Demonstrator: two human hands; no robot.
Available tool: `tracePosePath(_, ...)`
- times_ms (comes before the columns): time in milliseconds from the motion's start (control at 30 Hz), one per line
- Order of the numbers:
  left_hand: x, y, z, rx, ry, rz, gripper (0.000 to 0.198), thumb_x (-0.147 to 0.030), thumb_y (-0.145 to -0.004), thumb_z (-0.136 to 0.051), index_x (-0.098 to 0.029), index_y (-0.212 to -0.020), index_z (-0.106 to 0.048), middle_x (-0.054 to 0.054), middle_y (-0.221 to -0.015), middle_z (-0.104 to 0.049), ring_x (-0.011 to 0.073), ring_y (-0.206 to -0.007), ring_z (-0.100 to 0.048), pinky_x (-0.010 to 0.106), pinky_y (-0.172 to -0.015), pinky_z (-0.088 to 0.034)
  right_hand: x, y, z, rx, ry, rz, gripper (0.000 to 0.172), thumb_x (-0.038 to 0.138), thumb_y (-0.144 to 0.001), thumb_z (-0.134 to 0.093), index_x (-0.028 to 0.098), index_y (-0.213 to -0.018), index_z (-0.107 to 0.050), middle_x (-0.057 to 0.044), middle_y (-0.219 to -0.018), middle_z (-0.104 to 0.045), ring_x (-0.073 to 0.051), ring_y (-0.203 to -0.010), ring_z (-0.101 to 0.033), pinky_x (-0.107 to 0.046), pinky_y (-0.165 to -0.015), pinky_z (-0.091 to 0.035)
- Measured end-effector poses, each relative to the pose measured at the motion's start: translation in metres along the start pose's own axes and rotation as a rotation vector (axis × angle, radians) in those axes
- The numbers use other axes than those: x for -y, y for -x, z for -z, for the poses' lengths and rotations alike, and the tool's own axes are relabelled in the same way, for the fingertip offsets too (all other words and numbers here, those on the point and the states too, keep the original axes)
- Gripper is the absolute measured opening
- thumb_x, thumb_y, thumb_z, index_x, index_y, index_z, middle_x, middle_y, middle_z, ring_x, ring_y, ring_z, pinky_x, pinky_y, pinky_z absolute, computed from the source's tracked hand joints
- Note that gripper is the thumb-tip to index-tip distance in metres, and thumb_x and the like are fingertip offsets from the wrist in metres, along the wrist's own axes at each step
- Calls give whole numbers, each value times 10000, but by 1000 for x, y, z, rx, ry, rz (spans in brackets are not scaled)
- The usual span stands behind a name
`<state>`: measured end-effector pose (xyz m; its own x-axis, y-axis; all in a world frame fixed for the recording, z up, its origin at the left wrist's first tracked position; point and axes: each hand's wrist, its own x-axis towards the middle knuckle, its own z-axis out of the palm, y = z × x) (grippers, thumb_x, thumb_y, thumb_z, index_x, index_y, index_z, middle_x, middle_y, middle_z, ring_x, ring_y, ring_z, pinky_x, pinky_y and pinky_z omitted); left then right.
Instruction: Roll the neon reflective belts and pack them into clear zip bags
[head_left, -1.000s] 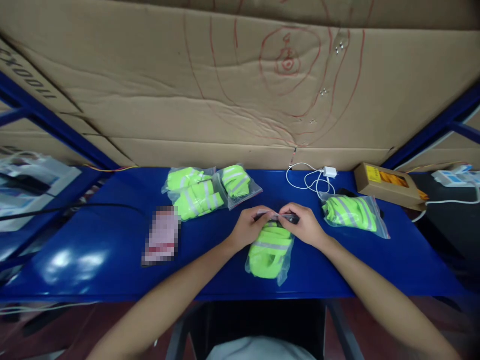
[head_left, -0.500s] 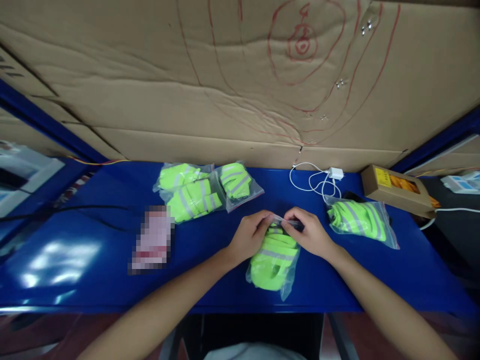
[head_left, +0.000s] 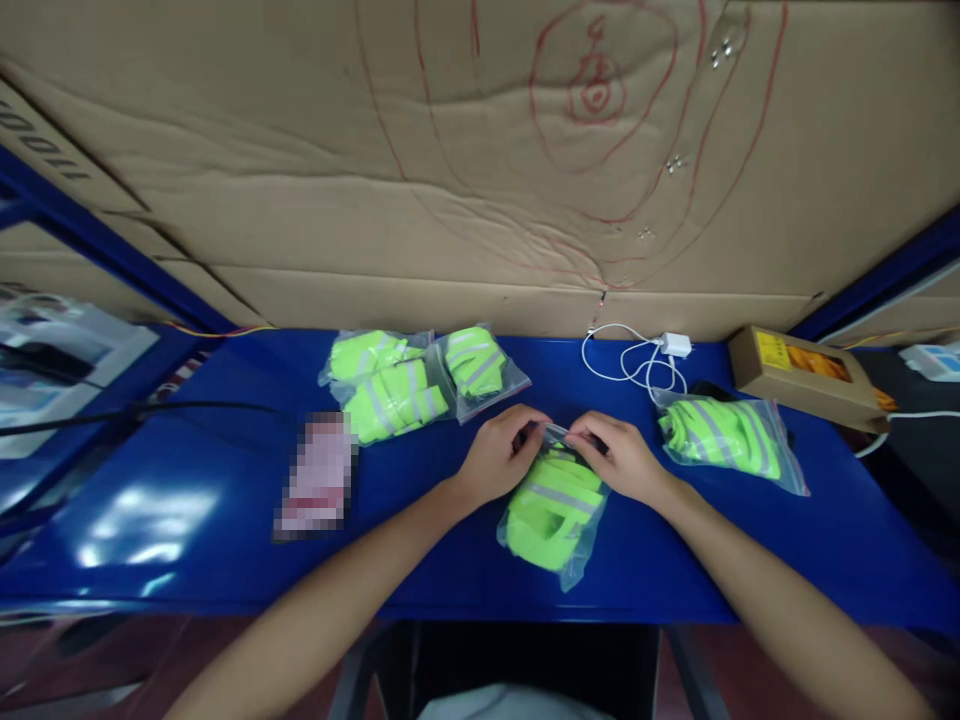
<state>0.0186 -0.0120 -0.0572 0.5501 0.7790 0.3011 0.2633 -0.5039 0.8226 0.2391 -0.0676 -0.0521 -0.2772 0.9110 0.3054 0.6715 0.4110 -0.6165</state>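
Observation:
A clear zip bag with a folded neon-yellow reflective vest inside lies near the front of the blue table. My left hand pinches the left part of the bag's top edge between thumb and fingers. On the same edge, a little to the right, my right hand is closed in a pinch too. Both hands hold the bag's mouth stretched between them. Whether the seal is closed is too small to make out.
More bagged vests lie back left, one bag beside them. Another bagged vest is at right, near a white charger with cable and a cardboard box. A pixelated pinkish object lies left. A cardboard wall stands behind.
The view has shifted slightly. Both hands still grip the bag's top edge, and the left fingers have moved a little along it. The other bags have stayed put.

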Motion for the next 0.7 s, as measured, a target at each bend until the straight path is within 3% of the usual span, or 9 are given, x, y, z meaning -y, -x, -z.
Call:
tracePosePath(200,0,-3,-2,-51,-42,-34,202,-237,-988,-498,-182,-957,-690,57,-907,-704,183,-841,-621,305,-805,-472,3,1,-3,6,61,-9,222,390,-1043,-514,228,-995,-658,-35,-932,-714,-173,-823,-664,-270,-735,-451)
tracePosePath(367,-5,2,-2,-88,19,20,228,-302,-990,-512,-171,-968,-698,58,-918,-713,174,-824,-629,288,-792,-481,5,-1,-9,-90,6,-50,287,423,-1041,-501,208,-933,-659,-37,-862,-690,-172,-790,-632,-283,-750,-455)
tracePosePath(633,-10,20,-8,-132,208,224,293,-386,-1002,-546,-166,-910,-716,46,-819,-739,158,-733,-668,229,-674,-505,12,8,-18,-104,-128,-120,264,335,-1046,-492,213,-867,-642,-7,-765,-672,-140,-700,-642,-241,-672,-484)
tracePosePath(700,-8,22,-8,-98,291,363,289,-416,-998,-562,-193,-921,-728,31,-821,-731,148,-728,-650,214,-664,-484,10,10,-20,-61,-213,-192,257,323,-1044,-498,221,-851,-633,7,-753,-662,-129,-684,-642,-227,-649,-477)
